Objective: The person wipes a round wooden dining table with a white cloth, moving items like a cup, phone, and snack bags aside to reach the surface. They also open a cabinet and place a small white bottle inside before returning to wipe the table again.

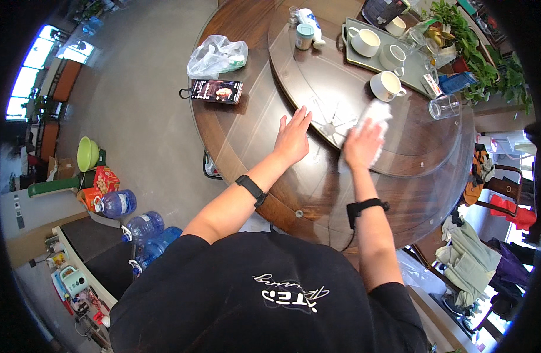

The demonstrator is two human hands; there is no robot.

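My right hand (364, 144) presses a white cloth or tissue (378, 115) flat onto the turntable (398, 132) of a round wooden dining table (257, 145). Part of the cloth lies under the palm, hidden from sight. At the turntable's near left rim, my left hand (293, 137) rests with its fingertips on the edge; it holds nothing, and its thumb stands apart from the fingers. A white mug (386, 86) stands just beyond the cloth. Glare brightens the surface between my hands.
Behind the mug, a grey tray (363, 61) carries cups and glasses. A drinking glass (443, 107) stands right of it. A lidded jar (304, 37) and a white bottle (311, 26) are at the back. Left on the table lie a smartphone (216, 91) and a plastic bag (217, 57).
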